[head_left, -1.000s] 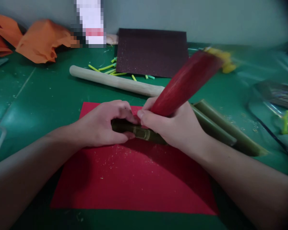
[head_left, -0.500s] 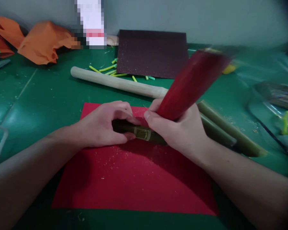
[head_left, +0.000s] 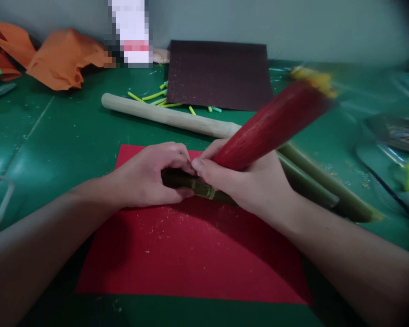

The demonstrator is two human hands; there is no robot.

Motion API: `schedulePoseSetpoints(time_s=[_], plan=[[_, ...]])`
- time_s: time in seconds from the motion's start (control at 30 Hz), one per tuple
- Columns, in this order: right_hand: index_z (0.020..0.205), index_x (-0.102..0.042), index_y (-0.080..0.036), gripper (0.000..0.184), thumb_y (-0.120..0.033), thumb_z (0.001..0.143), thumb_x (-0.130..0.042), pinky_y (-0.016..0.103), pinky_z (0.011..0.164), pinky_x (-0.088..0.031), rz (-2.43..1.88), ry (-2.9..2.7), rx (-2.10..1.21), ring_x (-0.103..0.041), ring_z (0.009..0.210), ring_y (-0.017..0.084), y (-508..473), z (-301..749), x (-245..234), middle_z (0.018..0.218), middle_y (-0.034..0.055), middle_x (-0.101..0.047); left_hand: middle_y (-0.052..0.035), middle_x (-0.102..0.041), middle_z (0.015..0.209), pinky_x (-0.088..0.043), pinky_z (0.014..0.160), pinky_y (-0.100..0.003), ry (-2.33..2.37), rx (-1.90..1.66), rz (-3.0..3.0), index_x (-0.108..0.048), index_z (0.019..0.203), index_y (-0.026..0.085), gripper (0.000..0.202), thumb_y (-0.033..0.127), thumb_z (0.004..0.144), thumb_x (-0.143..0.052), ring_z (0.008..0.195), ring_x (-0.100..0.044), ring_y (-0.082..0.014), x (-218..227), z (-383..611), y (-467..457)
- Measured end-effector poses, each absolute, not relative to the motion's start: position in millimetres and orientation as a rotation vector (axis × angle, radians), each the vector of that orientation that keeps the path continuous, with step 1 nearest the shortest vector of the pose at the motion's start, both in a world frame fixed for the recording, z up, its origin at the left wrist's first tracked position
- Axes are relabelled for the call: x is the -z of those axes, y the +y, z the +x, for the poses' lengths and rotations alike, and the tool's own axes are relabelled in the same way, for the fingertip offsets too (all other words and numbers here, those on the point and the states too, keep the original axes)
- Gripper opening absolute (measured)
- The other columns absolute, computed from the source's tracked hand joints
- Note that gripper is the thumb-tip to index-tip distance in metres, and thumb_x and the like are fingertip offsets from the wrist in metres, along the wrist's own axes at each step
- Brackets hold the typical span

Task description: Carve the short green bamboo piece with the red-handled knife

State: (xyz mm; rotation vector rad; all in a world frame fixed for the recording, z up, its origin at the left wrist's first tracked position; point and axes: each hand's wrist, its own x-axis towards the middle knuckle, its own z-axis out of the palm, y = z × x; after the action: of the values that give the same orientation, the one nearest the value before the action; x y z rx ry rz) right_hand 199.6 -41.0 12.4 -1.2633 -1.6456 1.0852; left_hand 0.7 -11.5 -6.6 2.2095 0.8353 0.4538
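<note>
My left hand (head_left: 143,177) is closed around a dark green piece of bamboo (head_left: 204,189), thumb on the near side and fingers on the far side. Pale scratched lines mark the bamboo's upper face. In my right hand (head_left: 262,186) is a thick red-handled tool (head_left: 266,125), leaning up to the right, with a ragged yellow top end. Its lower, working end is hidden by my fingers, which meet the bamboo close to my left fingertips. Beneath both hands lies a red sheet (head_left: 191,268) scattered with small shavings.
Behind the hands lies a pale wooden stick (head_left: 170,117). Two green bamboo lengths (head_left: 330,181) rest at the right. Farther back are a dark brown sheet (head_left: 218,75), yellow-green short sticks (head_left: 153,96) and crumpled orange paper (head_left: 63,59). A dark cord (head_left: 381,184) runs along the right.
My right hand has shifted slightly left along the bamboo, and the red handle has tipped lower to the right, showing its yellow end. My left hand keeps its hold.
</note>
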Motion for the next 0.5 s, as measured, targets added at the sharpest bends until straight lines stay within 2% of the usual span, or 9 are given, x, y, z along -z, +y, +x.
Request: schedulePoseSetpoints(time_s=[0.1,0.27,0.5], plan=[[0.060,-0.055,-0.021,0.026,-0.026,0.079,-0.072,0.023,0.044,-0.037,-1.275,-1.663,-1.055,-0.048,0.053,0.009,-41.2,200.1,-11.5,0.056,-0.0027,-0.055,-0.0029,-0.069,0.099,-0.051,0.081,-0.029,0.834,-0.459,2.200,-0.072,0.090,0.020,0.012,0.027,0.081,-0.074,0.092,-0.066,-0.0175,7.4,0.4,-11.5],[0.053,-0.043,-0.022,0.032,-0.018,0.074,-0.067,0.023,0.043,-0.031,-1.337,-1.699,-0.943,-0.039,0.051,0.008,-43.5,200.5,-13.4,0.051,-0.0037,-0.043,-0.0025,-0.068,0.100,-0.053,0.082,-0.030,0.818,-0.527,2.123,-0.074,0.092,0.023,0.013,0.027,0.081,-0.076,0.094,-0.066,-0.0179,10.8,-1.9,-12.4],[0.053,-0.037,-0.023,0.034,-0.015,0.072,-0.064,0.024,0.042,-0.027,-1.363,-1.640,-0.899,-0.036,0.051,0.008,-45.7,201.6,-14.4,0.051,-0.0030,-0.039,-0.0012,-0.069,0.100,-0.053,0.082,-0.031,0.839,-0.501,2.109,-0.076,0.098,0.026,0.017,0.028,0.081,-0.076,0.094,-0.066,-0.0183,10.6,-2.4,-12.9]])
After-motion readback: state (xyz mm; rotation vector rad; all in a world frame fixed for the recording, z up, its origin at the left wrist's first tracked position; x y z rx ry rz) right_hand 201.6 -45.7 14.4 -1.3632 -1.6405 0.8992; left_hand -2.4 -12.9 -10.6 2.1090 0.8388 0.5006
